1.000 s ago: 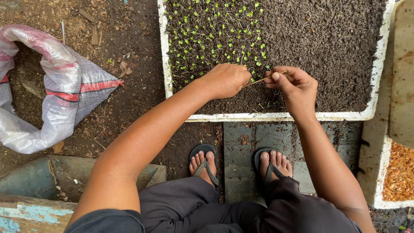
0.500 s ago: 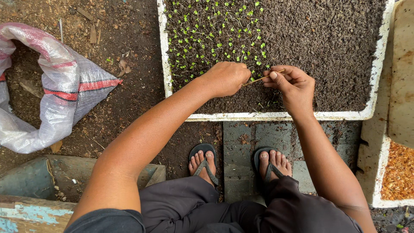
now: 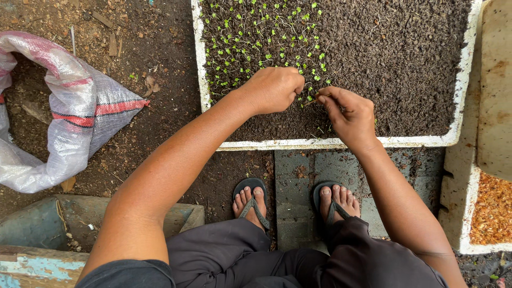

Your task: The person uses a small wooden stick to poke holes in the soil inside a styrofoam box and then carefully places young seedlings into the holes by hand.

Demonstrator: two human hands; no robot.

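A white foam tray [image 3: 320, 144] holds dark soil, with several small green seedlings [image 3: 256, 37] in rows across its left half. My left hand [image 3: 274, 88] rests on the soil at the near edge of the seedlings, its fingers pinched together; anything in them is hidden. My right hand [image 3: 346, 114] is just to its right, fingertips pointing down at the soil and closed on a thin stick [image 3: 311, 101], of which only a short piece shows between the two hands. The hands nearly touch.
A woven plastic sack [image 3: 64, 106] lies open on the dirt to the left. A second white tray [image 3: 464, 213] with orange-brown husks sits at the right. My feet in flip-flops [image 3: 250, 200] stand on a paving slab [image 3: 293, 181]. A worn wooden box [image 3: 32, 229] is at lower left.
Both hands have come closer together and lower onto the soil. The right hand has tipped its stick from lying level to pointing down, so most of it is now hidden.
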